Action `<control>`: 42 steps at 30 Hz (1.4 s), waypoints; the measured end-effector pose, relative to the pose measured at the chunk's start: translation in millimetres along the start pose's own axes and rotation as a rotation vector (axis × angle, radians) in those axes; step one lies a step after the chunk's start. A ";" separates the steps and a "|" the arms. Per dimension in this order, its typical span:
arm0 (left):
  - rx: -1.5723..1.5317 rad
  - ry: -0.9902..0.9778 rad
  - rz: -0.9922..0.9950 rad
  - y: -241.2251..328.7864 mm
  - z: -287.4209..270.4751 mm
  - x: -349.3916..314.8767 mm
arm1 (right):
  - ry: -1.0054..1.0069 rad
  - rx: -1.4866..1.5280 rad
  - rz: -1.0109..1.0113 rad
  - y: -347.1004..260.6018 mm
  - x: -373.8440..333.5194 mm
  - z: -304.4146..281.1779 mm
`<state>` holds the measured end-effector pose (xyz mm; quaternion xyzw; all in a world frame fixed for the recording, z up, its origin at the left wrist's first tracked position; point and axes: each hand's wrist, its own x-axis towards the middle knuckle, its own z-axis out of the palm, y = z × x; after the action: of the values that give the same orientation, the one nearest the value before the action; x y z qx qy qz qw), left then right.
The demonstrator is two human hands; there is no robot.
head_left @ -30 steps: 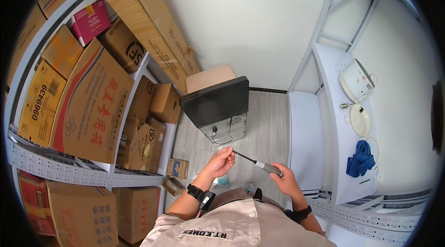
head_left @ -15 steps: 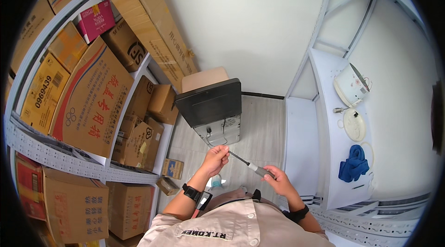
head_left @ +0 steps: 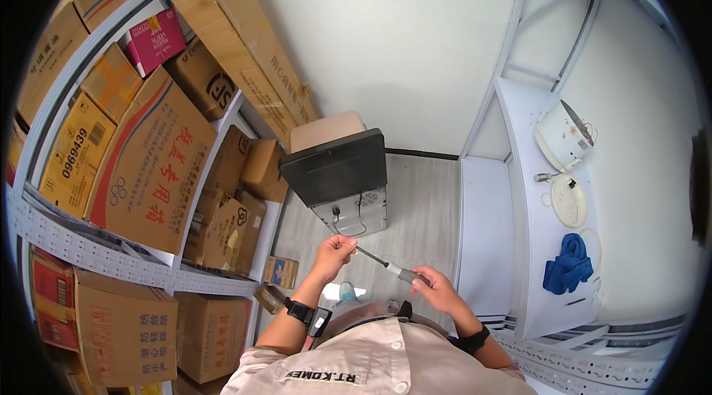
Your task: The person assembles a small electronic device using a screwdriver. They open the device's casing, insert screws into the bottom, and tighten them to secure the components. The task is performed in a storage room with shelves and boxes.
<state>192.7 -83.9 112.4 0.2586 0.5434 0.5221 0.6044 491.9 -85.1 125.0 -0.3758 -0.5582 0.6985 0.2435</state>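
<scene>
A screwdriver (head_left: 400, 271) with a grey handle and a long dark shaft slants across in front of my body. Its handle sits in my right hand (head_left: 437, 291), the fingers closed round the end. At the other end my left hand (head_left: 335, 255) pinches the tip of the shaft; whether a small part is also between those fingertips cannot be seen. Beyond both hands stands an appliance with a dark, tilted top (head_left: 337, 167) and a pale metal panel (head_left: 367, 213), where a plug and a dark cord (head_left: 360, 209) show. My hands are apart from it.
Shelving on the left holds many cardboard boxes (head_left: 152, 172), and a long carton (head_left: 237, 46) leans beside it. On the right-hand white shelf (head_left: 523, 276) are a white pot-like housing (head_left: 564, 135), a round cream lid (head_left: 569, 202) and a blue cloth (head_left: 567, 265). Small boxes (head_left: 282, 271) lie on the floor.
Both hands have shifted slightly to the left with the screwdriver, keeping their hold at its two ends. The view has moved a little.
</scene>
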 end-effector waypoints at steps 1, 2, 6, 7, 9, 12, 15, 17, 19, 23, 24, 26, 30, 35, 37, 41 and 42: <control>0.009 -0.010 -0.017 3.3 -2.7 -2.1 | 0.016 -0.009 -0.030 2.0 1.2 1.1; 0.017 -0.021 -0.034 4.8 -3.8 -2.9 | 0.031 -0.018 -0.061 4.1 2.6 1.3; -0.092 0.003 -0.062 1.5 -2.8 -1.7 | 0.064 -0.107 -0.185 12.9 13.0 -1.5; -0.138 0.012 -0.069 -1.6 -3.8 -0.8 | 0.061 -0.105 -0.194 12.6 14.9 -0.7; -0.260 0.047 -0.106 -8.0 -4.9 1.4 | 0.035 -0.097 -0.184 12.4 19.3 2.1; -0.470 0.106 -0.170 -17.2 -5.4 7.4 | -0.034 -0.079 -0.120 12.7 28.3 7.7; -0.586 0.161 -0.195 -25.8 -9.1 12.0 | -0.104 -0.080 -0.027 15.7 38.6 14.0; -0.603 0.220 -0.204 -24.9 -14.1 15.9 | -0.155 -0.109 0.032 14.8 47.4 20.1; -0.581 0.249 -0.211 -20.7 -22.8 20.1 | -0.224 -0.117 0.116 17.7 58.6 26.5; -0.517 0.254 -0.204 -19.2 -53.1 35.7 | -0.250 -0.071 0.207 24.4 86.8 45.3; -0.495 0.265 -0.197 -19.2 -62.9 42.9 | -0.237 -0.064 0.213 27.8 96.2 50.8; -0.452 0.284 -0.195 -19.3 -80.6 56.5 | -0.205 -0.045 0.236 40.1 114.9 61.5; -0.359 0.275 -0.249 -10.0 -123.7 89.0 | -0.175 -0.037 0.313 65.8 158.1 89.1; -0.315 0.194 -0.340 -0.2 -181.1 138.0 | -0.077 -0.060 0.357 81.2 204.4 136.7; -0.342 0.156 -0.362 6.0 -198.1 160.9 | -0.024 -0.016 0.331 84.0 223.8 150.4; -0.286 0.127 -0.425 19.2 -217.5 181.5 | 0.070 0.063 0.296 92.7 243.3 177.9; -0.256 0.119 -0.444 24.3 -219.4 185.3 | 0.088 0.085 0.293 94.9 247.0 184.1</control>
<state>-44.3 37.0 1.5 0.0229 0.5509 0.4555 0.6989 204.8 -31.8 -11.5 -0.4728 -0.4560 0.7324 0.1791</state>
